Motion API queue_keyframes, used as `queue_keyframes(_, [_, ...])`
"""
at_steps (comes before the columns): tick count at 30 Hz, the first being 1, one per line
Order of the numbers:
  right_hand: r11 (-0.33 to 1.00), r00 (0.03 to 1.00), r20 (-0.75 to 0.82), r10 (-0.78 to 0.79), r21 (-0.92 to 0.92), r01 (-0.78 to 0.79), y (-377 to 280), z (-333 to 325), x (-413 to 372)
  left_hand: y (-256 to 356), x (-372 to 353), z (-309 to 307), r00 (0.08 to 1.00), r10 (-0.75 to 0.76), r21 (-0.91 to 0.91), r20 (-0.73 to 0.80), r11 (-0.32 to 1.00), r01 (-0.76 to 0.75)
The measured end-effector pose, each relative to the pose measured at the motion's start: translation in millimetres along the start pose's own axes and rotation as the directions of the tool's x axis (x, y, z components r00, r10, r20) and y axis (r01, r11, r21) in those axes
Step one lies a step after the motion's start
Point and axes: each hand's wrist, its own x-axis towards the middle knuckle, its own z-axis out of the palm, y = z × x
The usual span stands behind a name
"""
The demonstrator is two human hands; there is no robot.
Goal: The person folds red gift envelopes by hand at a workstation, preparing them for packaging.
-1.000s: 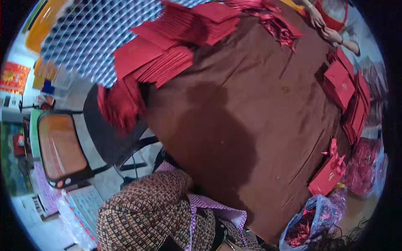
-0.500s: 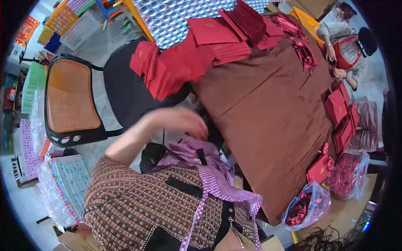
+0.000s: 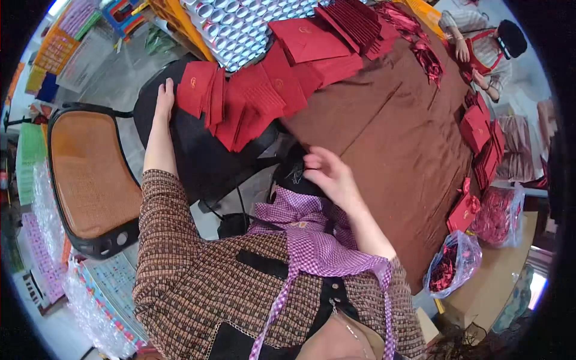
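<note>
My left hand (image 3: 165, 99) reaches over the black chair seat (image 3: 180, 153), fingers stretched out, right beside the end of a row of flat red paper packets (image 3: 195, 89) with gold print. These packets lie partly on the seat, and more of them (image 3: 261, 87) lean in overlapping rows toward the table. My right hand (image 3: 330, 174) is over the near left edge of the brown cloth-covered table (image 3: 384, 174), fingers apart and slightly bent, holding nothing. Below it is my purple checked apron (image 3: 297, 207).
Red ribbons (image 3: 426, 63) lie at the table's far side. A person (image 3: 480, 54) sits at the far right. Red packets (image 3: 477, 129) line the right edge, near plastic bags (image 3: 453, 264) of red ribbon. A tray of cans (image 3: 240, 27) stands behind the stacks; the chair back (image 3: 90, 174) is at left.
My left hand has swung from near my lap out to the red packets on the chair. My right hand, hidden before, now shows over the table edge. The view has shifted slightly.
</note>
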Motion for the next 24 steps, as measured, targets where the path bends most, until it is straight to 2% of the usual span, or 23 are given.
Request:
queue_keyframes(1, [0.995,0.997,0.049,0.056,0.081,-0.060,6,21,18,13,-1,-1,0.999,0.009,0.083,0.044,0.996,-0.012])
queue_keyframes(2, [0.979,0.989,0.102,0.111,0.163,-0.127,12,42,30,9,4,4,0.998,0.003,0.087,0.057,0.996,-0.008])
queue_keyframes(4, [0.987,0.983,0.101,0.154,0.030,-0.158,25,65,45,3,17,16,0.993,0.072,0.000,0.090,0.997,-0.072])
queue_keyframes(5, [0.986,0.982,0.097,0.162,0.032,-0.166,28,78,57,16,7,19,0.979,0.138,0.077,0.149,0.986,-0.151])
queue_keyframes(6, [0.989,0.990,0.017,0.136,0.049,-0.137,30,92,72,17,4,25,0.969,0.203,0.048,0.143,0.976,-0.212])
queue_keyframes(7, [0.993,0.992,-0.062,0.107,0.062,-0.104,33,100,87,18,0,30,0.970,0.207,-0.015,0.131,0.978,-0.207])
queue_keyframes(8, [0.992,0.991,-0.067,0.113,0.064,-0.109,39,104,97,20,-9,32,0.970,0.210,-0.078,0.121,0.976,-0.201])
queue_keyframes(10, [0.989,0.976,-0.213,0.055,0.147,-0.023,58,107,117,23,-32,35,0.970,0.224,-0.082,0.090,0.973,-0.217])
queue_keyframes(11, [0.965,0.984,-0.178,-0.009,0.257,0.056,73,106,127,15,-38,39,0.977,0.202,-0.080,0.073,0.977,-0.196])
queue_keyframes(12, [0.965,0.983,-0.182,-0.003,0.259,0.051,67,108,127,22,-55,41,0.983,0.180,-0.136,0.033,0.975,-0.174])
queue_keyframes(14, [0.953,0.977,-0.175,0.118,0.295,-0.063,57,109,127,17,-71,50,0.981,0.192,-0.122,0.006,0.974,-0.190])
queue_keyframes(15, [0.938,0.993,-0.116,0.010,0.345,0.031,60,109,129,19,-84,50,0.979,0.205,-0.118,-0.012,0.972,-0.205])
queue_keyframes(16, [0.937,0.993,-0.119,0.017,0.347,0.026,63,109,127,24,-95,54,0.979,0.202,-0.115,-0.006,0.973,-0.201])
queue_keyframes(18, [0.989,0.995,-0.092,0.040,0.143,-0.027,63,111,126,29,-113,60,0.979,0.183,-0.119,-0.085,0.974,-0.192])
queue_keyframes(22, [0.992,0.999,-0.006,-0.041,0.120,0.041,72,114,128,29,-126,72,0.981,0.160,-0.081,-0.113,0.982,-0.169])
queue_keyframes(24, [0.919,0.997,0.073,0.032,0.390,-0.058,67,114,132,21,-121,80,0.970,0.178,-0.047,-0.166,0.981,-0.188])
